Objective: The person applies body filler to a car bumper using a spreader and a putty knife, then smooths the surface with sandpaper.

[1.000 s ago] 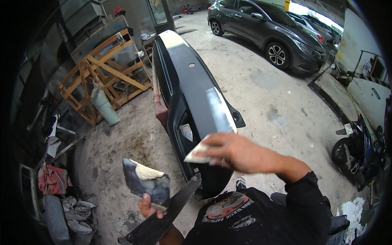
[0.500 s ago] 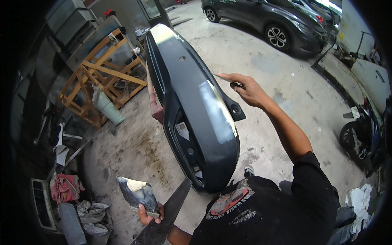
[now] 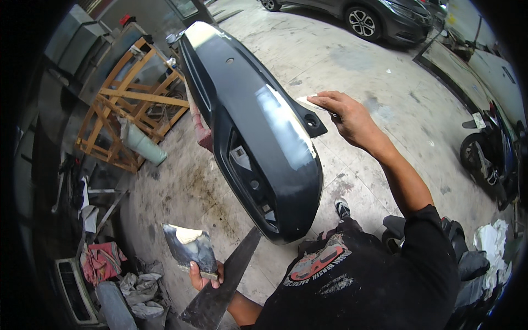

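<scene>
Head view: the bumper point(image 3: 242, 110) runs lengthwise in front of us, and we place everything by it. Just right of the bumper, near its holed tab point(image 3: 319, 131), our right hand point(image 3: 352, 118) has its grip pinched on a pale spreader point(image 3: 311, 102), thin edge toward the bumper, probably so the blade can lie flat and flex; whether that edge touches, we cannot tell. Left of the bumper's near end, our left hand point(image 3: 199, 280) clasps a board point(image 3: 192, 253) by its near edge, likely to leave the face free: a lump of cream putty point(image 3: 186, 235) sits toward the far edge, clear of our fingers. A dark strip point(image 3: 223, 286) slants past that hand toward the bumper's near end; how it is held, we cannot tell. The bumper carries a whitish patch point(image 3: 283, 132) along its right side and a cream patch point(image 3: 201, 34) at its far end. A red support point(image 3: 204, 140) shows against its left side, presumably to steady it. Left of the bumper leans a wooden frame point(image 3: 140, 95); beyond it, far right, stands a car point(image 3: 393, 21).
</scene>
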`<state>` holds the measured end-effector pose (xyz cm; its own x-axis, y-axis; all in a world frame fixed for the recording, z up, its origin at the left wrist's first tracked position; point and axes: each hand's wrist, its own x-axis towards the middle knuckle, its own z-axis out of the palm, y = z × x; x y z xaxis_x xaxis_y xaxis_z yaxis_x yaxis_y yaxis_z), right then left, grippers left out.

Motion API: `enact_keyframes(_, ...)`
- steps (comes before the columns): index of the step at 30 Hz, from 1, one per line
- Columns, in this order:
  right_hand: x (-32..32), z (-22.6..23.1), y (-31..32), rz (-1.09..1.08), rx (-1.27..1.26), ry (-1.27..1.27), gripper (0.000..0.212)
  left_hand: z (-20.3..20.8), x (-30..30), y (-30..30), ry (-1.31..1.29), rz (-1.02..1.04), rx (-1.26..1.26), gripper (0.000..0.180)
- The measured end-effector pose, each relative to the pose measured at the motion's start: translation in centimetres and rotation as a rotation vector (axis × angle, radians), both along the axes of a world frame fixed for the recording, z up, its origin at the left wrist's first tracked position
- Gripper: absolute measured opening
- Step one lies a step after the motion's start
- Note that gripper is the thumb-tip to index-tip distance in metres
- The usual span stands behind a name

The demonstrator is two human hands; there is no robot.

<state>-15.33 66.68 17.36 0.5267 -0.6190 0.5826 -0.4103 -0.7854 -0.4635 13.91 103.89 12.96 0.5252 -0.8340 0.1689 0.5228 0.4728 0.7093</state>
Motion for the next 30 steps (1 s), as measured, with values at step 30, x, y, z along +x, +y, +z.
enact_keyframes(30,7.2,-4.7,-13.5,0.571,-0.371,-0.112,0.062,-1.3,-16.0,-1.0,-0.01,0.43,0.066,0.041)
